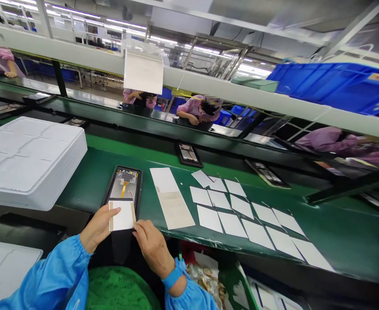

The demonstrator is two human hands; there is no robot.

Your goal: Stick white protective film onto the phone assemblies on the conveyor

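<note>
A flat white battery with tan tape strips down both sides is held over the lower end of an opened tablet. My left hand grips its left edge, thumb lying on top. At its lower right corner, the fingertips of my right hand pinch the edge or the tape; I cannot tell which. Inside the black-framed tablet a circuit board and an orange ribbon cable show. Right of it lies a long pale sheet. Further right, several similar white batteries lie in rows, thin leads at their upper ends.
A tall stack of white trays stands on the left of the green bench. Other tablets lie on the line beyond. Below the edge is a green bin. A blue crate sits overhead. Co-workers in pink sit opposite.
</note>
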